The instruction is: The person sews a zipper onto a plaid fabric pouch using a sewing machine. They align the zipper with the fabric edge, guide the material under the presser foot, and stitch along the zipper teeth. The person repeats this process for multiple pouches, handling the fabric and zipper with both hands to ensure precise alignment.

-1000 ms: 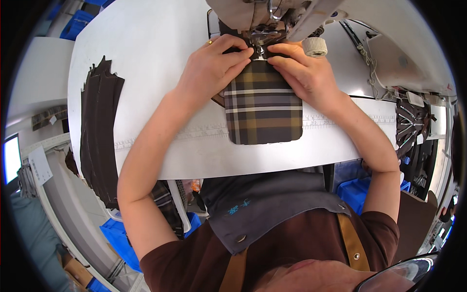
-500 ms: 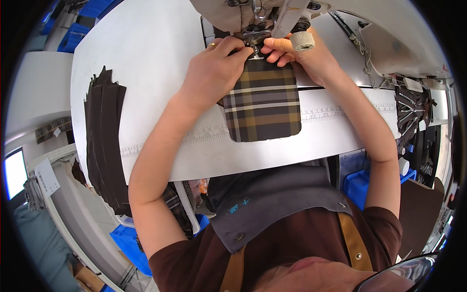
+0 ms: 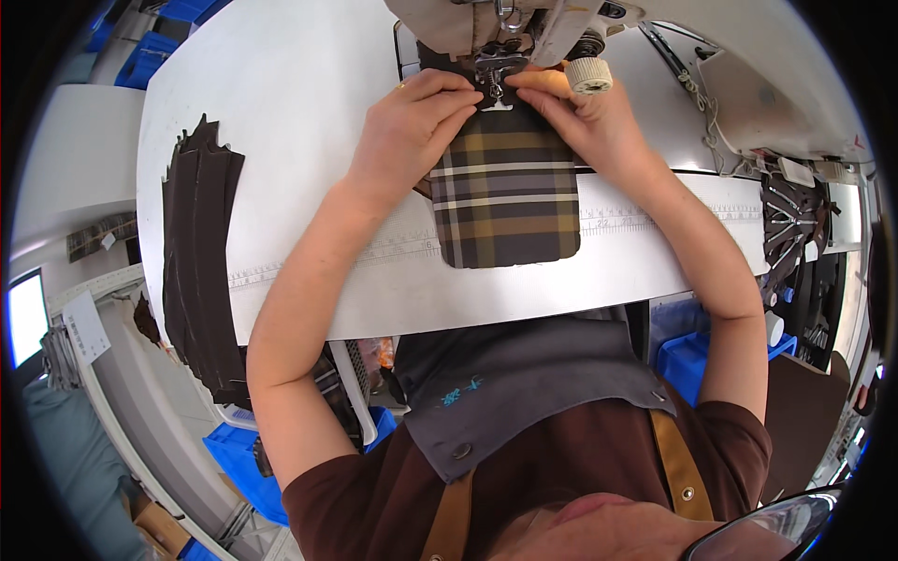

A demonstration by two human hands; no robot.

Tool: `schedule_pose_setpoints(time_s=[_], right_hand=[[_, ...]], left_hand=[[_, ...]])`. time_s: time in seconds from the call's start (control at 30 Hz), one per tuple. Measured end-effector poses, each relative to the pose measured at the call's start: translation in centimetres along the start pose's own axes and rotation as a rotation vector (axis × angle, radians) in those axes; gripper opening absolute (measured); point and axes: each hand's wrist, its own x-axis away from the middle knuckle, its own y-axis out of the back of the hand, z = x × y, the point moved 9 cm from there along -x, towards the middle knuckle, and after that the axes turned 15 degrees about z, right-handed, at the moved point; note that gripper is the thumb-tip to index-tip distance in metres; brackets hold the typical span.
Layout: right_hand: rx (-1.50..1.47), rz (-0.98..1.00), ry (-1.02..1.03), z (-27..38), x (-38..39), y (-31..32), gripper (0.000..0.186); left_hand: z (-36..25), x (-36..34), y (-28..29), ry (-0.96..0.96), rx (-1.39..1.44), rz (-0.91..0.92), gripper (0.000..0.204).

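A plaid fabric piece (image 3: 505,210) in brown, black and white with rounded near corners lies on the sewing machine's white table. Its far end reaches under the metal presser foot (image 3: 498,101). My left hand (image 3: 416,131) is closed, with thumb and fingertips pinched at the fabric's far edge just left of the foot. My right hand (image 3: 589,122) is closed too, its thumb and forefinger pinching at the edge right of the foot. Dark cloth (image 3: 440,51) shows behind the foot. The sewing machine head (image 3: 449,28) hangs over both hands, and its white knob (image 3: 588,75) partly covers the right fingers.
A stack of dark brown fabric strips (image 3: 198,252) lies along the table's left side. A ruler scale (image 3: 383,248) crosses the white table (image 3: 309,131). Zippers (image 3: 790,220) lie at the right end. Blue bins (image 3: 687,365) stand below the table.
My right fingers have uncurled and shifted into a thumb-and-forefinger pinch beside the foot. My left fingertips have moved slightly off it, so the presser foot shows more plainly. The fabric has barely moved.
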Motion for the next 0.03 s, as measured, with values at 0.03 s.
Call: schedule_pose_setpoints(time_s=[0.03], right_hand=[[0.001,0.003,0.003,-0.20,0.08,-0.05,0.017]], left_hand=[[0.11,0.01,0.06,0.014,0.009,0.007,0.012]])
